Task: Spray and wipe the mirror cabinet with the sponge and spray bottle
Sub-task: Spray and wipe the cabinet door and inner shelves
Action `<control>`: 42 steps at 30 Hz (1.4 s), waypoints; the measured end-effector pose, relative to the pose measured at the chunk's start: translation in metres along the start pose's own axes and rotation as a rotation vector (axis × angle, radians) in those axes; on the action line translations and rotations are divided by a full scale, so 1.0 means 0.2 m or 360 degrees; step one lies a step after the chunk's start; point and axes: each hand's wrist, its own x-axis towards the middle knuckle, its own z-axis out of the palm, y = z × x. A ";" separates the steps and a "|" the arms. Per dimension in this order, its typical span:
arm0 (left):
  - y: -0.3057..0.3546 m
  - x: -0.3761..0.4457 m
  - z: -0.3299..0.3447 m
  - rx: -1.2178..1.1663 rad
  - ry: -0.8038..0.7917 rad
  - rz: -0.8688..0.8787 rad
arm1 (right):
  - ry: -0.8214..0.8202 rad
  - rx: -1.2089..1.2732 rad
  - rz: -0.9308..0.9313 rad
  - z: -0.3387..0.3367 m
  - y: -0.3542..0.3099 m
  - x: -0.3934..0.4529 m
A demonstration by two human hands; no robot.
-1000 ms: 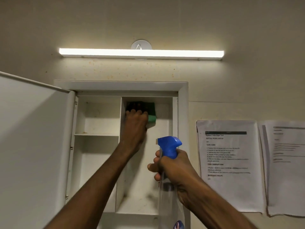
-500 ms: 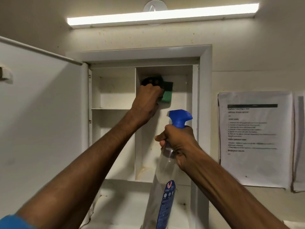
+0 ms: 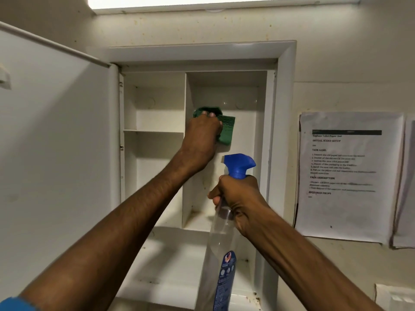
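Observation:
The white mirror cabinet (image 3: 285,90) hangs on the wall with its door (image 3: 56,153) swung open to the left. My left hand (image 3: 201,140) holds a green sponge (image 3: 226,131) pressed against the back wall of the right inner compartment, below its top. My right hand (image 3: 238,200) grips the neck of a clear spray bottle (image 3: 221,250) with a blue trigger head (image 3: 238,164), held upright in front of the cabinet's lower right part.
A lit strip light (image 3: 202,3) runs above the cabinet. Printed paper sheets (image 3: 345,176) are stuck on the wall to the right. A small shelf (image 3: 155,131) divides the left compartment. A white switch plate (image 3: 395,297) sits at the lower right.
My left hand has slid the sponge downward from the top of the right compartment. The view has tilted down and closer. The bottle stays in my right hand.

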 end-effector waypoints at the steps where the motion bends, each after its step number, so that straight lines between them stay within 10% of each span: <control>1: 0.00 -0.01 0.01 -0.0003 0.0006 -0.0006 | 0.0001 0.0028 0.0005 0.00 0.01 0.00; 42: 0.21 -0.61 0.29 0.0130 -0.0722 -0.0126 | -0.0036 0.0073 -0.0060 -0.17 0.26 -0.14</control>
